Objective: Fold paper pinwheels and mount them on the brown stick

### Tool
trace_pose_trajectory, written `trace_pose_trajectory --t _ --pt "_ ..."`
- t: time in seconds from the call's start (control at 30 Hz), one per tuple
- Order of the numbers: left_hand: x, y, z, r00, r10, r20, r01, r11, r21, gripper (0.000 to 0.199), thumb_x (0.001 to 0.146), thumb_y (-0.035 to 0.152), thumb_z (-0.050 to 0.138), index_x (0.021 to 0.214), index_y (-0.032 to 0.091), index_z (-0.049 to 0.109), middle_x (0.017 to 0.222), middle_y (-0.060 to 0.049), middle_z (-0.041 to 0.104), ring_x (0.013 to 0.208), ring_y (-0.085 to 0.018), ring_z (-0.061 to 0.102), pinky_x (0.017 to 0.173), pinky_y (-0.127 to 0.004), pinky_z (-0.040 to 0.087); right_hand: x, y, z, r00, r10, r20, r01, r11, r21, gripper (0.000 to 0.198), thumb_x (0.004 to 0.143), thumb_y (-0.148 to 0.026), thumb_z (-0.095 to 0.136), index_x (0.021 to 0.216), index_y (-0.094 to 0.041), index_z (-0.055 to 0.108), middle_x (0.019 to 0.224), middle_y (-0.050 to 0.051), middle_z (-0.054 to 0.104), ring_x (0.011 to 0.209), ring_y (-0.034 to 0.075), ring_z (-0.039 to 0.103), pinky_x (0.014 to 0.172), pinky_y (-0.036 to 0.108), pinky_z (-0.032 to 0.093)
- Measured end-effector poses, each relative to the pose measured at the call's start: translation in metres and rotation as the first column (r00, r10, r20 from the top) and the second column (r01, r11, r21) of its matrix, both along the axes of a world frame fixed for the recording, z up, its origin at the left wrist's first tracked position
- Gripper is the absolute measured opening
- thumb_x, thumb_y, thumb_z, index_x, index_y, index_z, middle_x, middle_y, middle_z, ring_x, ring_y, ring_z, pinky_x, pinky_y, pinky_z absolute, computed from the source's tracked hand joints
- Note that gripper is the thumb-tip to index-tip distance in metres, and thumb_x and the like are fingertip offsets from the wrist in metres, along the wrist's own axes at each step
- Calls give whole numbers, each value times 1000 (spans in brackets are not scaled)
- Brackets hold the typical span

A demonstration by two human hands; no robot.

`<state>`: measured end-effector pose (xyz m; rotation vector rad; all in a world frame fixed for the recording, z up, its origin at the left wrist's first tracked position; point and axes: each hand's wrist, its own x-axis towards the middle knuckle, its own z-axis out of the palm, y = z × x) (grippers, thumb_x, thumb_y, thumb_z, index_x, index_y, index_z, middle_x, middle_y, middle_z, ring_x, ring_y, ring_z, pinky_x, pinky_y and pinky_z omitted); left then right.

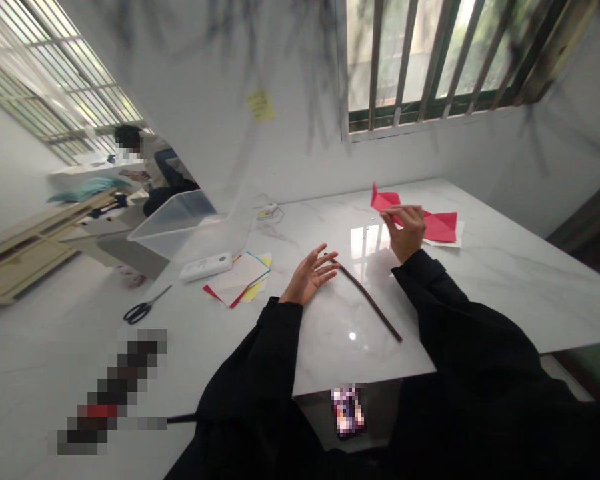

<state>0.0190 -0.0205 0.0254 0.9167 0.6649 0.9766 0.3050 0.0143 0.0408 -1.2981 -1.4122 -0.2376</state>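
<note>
Item: two hands at a white table [480, 267].
Left hand [310, 273] open beside brown stick [370, 303]; right hand [405, 230] pinches red paper [440, 225] at 1 o'clock — pinched paper could tear.

Your right hand [407, 230] covers part of the red paper [437, 225] at one o'clock. Pixel blocks blur the long object [113, 393] at eight o'clock and the small item [349, 410] below the surface [505, 280] edge.

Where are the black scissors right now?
In the head view, the black-handled scissors lie on the white marble table's left side, just left of the stack of coloured paper sheets.
</note>
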Motion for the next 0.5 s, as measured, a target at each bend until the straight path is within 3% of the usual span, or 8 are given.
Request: trace_pose_trajectory --t 0.07,0.17,0.23,0.3,0.37,0.4,0.43,0.5 --pt "2 -3 0 996 -77 43 77 997 -2 74 77 59 81 139 27 57 142 -15 61 112 -30 70 95 -44 56 -37 -9 -2 959 262 109 -257 965 -60 25 101 -41 58 93 -25 75 100 6 74 101 26 61 101 44 45" --pt "4 -2 -4 999 1 42 -1 1000 4 57 78 46 84 126 24 62 125 -11 69 101 -24 73 88 -38 58 -81 -18 -4 793 572 212 -531 818 -223 21 100 -36 62 90 -26 78 95 6 76 98 26 61 97 43 48" --pt "4 2 -8 990 142 6 -142 990 -1 44 76 32 86 113 21 64 104 -4 71 82 -14 71 75 -26 57 -96 -27 5 718 663 212 -603 744 -286 17 97 -36 66 93 -26 79 96 6 76 99 26 61 98 44 49" --pt "3 5 -10 966 256 -20 -256 967 8 39 73 23 86 107 20 65 92 0 70 68 -7 64 63 -19 51 -100 -51 26 712 685 156 -638 724 -263 20 91 -38 74 106 -25 78 109 8 75 108 28 61 102 47 49" --pt "2 8 -11 947 319 -25 -318 948 22 35 73 21 85 102 19 66 88 1 69 64 -6 61 57 -18 48 -99 -93 52 732 680 42 -656 719 -229 33 91 -40 74 121 -28 74 122 8 71 116 29 59 104 49 48" --pt "3 9 -12 941 338 -21 -338 941 23 32 73 20 85 99 18 66 86 1 69 64 -7 61 57 -19 48 -98 -121 63 703 710 -40 -694 673 -254 31 93 -40 71 123 -31 73 119 7 72 111 27 62 100 46 51" --pt "3 10 -12 936 352 -16 -352 936 18 30 72 20 84 96 18 65 86 1 68 65 -7 61 57 -20 47 -96 -150 69 617 776 -133 -766 553 -328 27 95 -41 68 119 -33 74 111 4 74 101 23 65 92 40 54" --pt "4 10 -13 928 374 3 -374 928 3 28 72 19 84 92 18 64 85 0 67 65 -8 61 57 -20 47 -94 -207 61 300 896 -327 -839 84 -538 18 96 -41 66 107 -33 78 91 0 75 79 16 67 74 28 54"
